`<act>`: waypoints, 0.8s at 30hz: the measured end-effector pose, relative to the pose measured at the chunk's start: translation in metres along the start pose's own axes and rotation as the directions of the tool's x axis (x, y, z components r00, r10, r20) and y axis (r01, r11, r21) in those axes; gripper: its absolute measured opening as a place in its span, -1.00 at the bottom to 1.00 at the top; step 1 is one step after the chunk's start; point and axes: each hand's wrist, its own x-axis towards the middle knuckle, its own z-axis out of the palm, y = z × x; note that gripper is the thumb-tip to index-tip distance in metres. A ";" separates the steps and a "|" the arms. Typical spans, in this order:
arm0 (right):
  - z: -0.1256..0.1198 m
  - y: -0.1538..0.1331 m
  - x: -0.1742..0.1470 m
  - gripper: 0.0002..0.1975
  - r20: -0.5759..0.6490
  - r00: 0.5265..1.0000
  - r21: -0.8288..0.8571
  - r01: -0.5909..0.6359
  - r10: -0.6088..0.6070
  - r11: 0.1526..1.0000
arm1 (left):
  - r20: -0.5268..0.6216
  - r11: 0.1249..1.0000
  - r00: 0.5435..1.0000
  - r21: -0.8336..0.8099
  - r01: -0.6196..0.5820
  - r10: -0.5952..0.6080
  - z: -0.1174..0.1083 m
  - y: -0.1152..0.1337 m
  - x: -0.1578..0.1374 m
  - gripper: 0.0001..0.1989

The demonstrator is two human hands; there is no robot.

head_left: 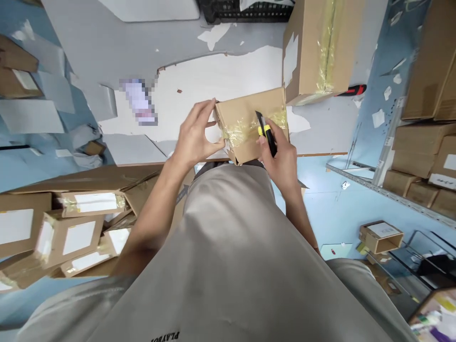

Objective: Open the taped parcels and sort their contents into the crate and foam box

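Evidently knife work: box (249,105) tilted at the counter's (107,42) near edge, close to the body. Left hand (192,135) clamped on its left end; right hand (282,156) closed round the cutter (270,138), blade (260,117) pointing away over the tape (237,132). Contact unclear. Advisable: shallow strokes, box steadied flat, left hand off the blade's line.

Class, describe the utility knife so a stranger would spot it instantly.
Beyond the grey shirt is a small taped cardboard box. Over it, the right hand holds the utility knife, blade pointing away. Its black and yellow handle sets it apart from the red and black handle beside the larger box.
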 end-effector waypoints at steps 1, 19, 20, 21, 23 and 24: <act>0.004 -0.005 0.001 -0.36 0.016 1.000 -0.007 0.007 -0.007 1.000 | 0.008 1.000 1.000 -0.005 0.016 -0.016 0.005 -0.004 -0.001 0.06; 0.059 -0.069 0.004 -0.40 0.248 0.965 -0.182 -0.036 0.081 0.983 | -0.011 0.996 1.000 -0.094 -0.002 0.001 0.013 -0.060 -0.014 -0.03; 0.061 -0.072 0.003 -0.40 0.255 0.963 -0.175 -0.043 0.087 0.984 | -0.009 0.995 1.000 -0.100 -0.010 0.009 0.012 -0.064 -0.014 -0.02; 0.065 -0.075 0.003 -0.39 0.263 0.960 -0.168 -0.049 0.093 0.985 | -0.004 0.994 1.000 -0.107 -0.020 0.019 0.012 -0.067 -0.014 -0.01; 0.071 -0.082 0.001 -0.38 0.270 0.957 -0.172 -0.063 0.109 0.983 | 0.017 0.991 0.999 -0.125 -0.046 0.049 0.013 -0.074 -0.013 0.02; 0.074 -0.086 0.000 -0.38 0.262 0.957 -0.183 -0.074 0.121 0.980 | 0.028 0.989 0.998 -0.135 -0.058 0.062 0.013 -0.076 -0.013 0.03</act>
